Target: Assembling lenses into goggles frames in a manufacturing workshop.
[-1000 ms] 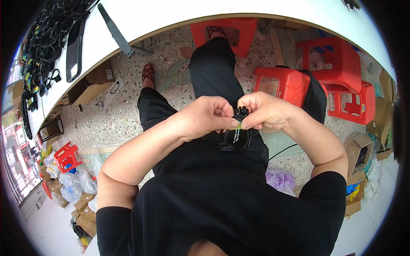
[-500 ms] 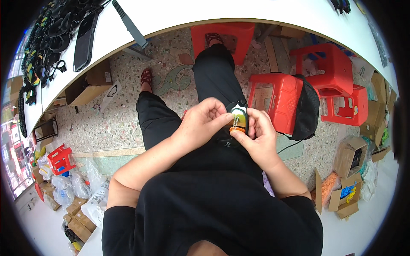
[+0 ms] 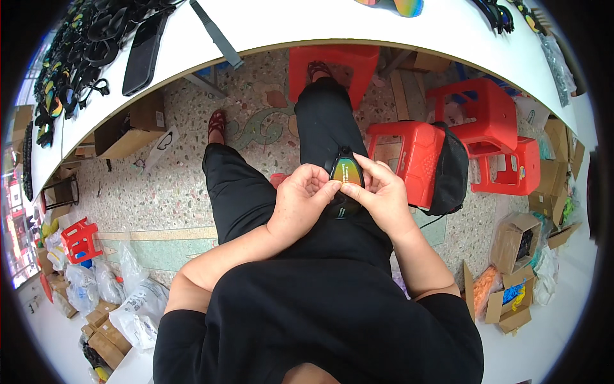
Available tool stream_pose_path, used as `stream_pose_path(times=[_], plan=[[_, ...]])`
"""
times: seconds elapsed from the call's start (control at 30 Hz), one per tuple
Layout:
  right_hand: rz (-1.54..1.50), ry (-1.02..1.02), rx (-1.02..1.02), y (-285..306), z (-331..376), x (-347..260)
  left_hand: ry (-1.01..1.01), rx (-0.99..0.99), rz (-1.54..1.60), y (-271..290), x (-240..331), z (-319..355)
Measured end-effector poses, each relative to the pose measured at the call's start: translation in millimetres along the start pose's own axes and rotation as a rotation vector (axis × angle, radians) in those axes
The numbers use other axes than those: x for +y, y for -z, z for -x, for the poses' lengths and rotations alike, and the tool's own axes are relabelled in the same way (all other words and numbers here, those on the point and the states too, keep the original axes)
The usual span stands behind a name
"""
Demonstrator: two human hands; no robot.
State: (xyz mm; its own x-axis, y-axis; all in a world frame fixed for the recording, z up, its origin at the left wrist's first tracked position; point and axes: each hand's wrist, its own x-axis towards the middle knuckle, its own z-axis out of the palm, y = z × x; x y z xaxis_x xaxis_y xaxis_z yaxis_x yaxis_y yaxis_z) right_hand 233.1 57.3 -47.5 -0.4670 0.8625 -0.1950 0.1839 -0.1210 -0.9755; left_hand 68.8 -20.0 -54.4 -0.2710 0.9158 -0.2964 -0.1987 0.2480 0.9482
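Note:
A pair of black-framed swim goggles (image 3: 346,171) is held above my lap, one orange-green mirrored lens facing up with small print on it. My left hand (image 3: 303,200) grips its lower left edge, thumb pressed on the lens and fingers curled. From the other side my right hand (image 3: 385,195) pinches it, thumb at the lower edge and fingers along the right rim. Both thumb tips nearly meet on the lens. Much of the goggles' other half is hidden behind the hands and against my black trousers.
The white table (image 3: 268,22) curves ahead, carrying a heap of black goggles (image 3: 70,70), a black phone (image 3: 146,54), a grey strap (image 3: 217,35) and a mirrored lens piece (image 3: 409,6). Red stools (image 3: 409,160) and a black bag (image 3: 451,169) stand right; an open carton (image 3: 515,297) lies lower right.
Both thumbs have come together on the lens, my left hand shifting from its upper left to its lower edge. The orange piece at the lens's lower edge no longer shows. My view has tilted slightly.

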Motion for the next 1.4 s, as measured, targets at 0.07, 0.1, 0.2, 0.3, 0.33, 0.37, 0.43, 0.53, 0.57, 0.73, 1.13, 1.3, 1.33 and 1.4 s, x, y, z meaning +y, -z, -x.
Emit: stream_pose_path(times=[0.07,0.1,0.2,0.3,0.33,0.37,0.43,0.53,0.57,0.73,1.13,1.3,1.33,1.4], plan=[[-0.023,-0.008,-0.062,4,-10,2,0.097,-0.024,-0.062,2,12,-3],[-0.024,-0.019,-0.097,6,-16,2,0.092,-0.018,-0.06,4,17,-3],[-0.131,-0.142,-0.222,12,-37,1,-0.113,-0.029,-0.274,11,35,1],[-0.023,-0.173,-0.474,6,-59,-18,-0.321,-0.013,-0.57,24,38,8],[0.017,-0.156,-0.561,1,-66,-24,-0.446,0.009,-0.648,32,34,9],[0.055,-0.138,-0.647,-5,-72,-35,-0.508,-0.018,-0.721,42,32,8],[0.194,-0.072,-0.788,-18,-83,-47,-0.571,-0.039,-0.969,61,35,10],[0.368,-0.01,-0.979,-37,-92,-45,-0.709,-0.129,-1.098,76,55,9],[0.396,-0.004,-1.033,-41,-90,-43,-0.731,-0.181,-1.009,76,50,9],[0.256,-0.117,-0.7,-42,-62,-21,-0.664,-0.201,-0.878,83,14,12],[0.609,0.711,-0.096,-11,25,6,-0.443,-0.216,-0.864,54,-3,4],[0.649,0.84,-0.126,-9,23,6,-0.563,-0.17,-0.878,48,-4,14],[0.623,0.871,-0.156,-7,21,6,-0.559,-0.166,-0.88,47,-4,15],[0.594,0.907,-0.192,-3,18,4,-0.607,-0.141,-0.902,47,-2,15]])
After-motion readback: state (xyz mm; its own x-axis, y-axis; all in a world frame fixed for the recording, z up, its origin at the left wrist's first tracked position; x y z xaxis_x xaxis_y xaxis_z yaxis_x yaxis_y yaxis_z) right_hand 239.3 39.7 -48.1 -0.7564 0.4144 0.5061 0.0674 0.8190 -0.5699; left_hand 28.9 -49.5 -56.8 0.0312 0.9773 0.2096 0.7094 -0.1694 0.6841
